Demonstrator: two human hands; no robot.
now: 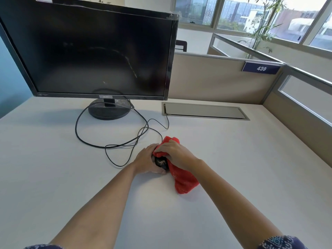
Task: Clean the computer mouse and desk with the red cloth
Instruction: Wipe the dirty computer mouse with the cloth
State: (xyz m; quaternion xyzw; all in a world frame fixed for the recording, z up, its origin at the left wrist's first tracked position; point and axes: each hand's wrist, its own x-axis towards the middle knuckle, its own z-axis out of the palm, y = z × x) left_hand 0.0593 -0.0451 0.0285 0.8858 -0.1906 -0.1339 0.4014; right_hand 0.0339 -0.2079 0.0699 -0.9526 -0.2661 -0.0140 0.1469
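Observation:
A black computer mouse (161, 162) with pale specks on its back sits in the middle of the white desk (53, 168). My left hand (147, 159) grips it from the left side. My right hand (174, 153) presses the red cloth (183, 180) down over the mouse's front and right side. One end of the cloth bunches up beyond my fingers, the other trails toward me on the desk. Most of the mouse is hidden under the cloth and my hands.
A black monitor (93, 51) on a round stand (108, 110) is at the back left. Black cables (93, 144) loop across the desk to a metal cable hatch (204, 111). Beige partitions (215, 81) close the back and right sides.

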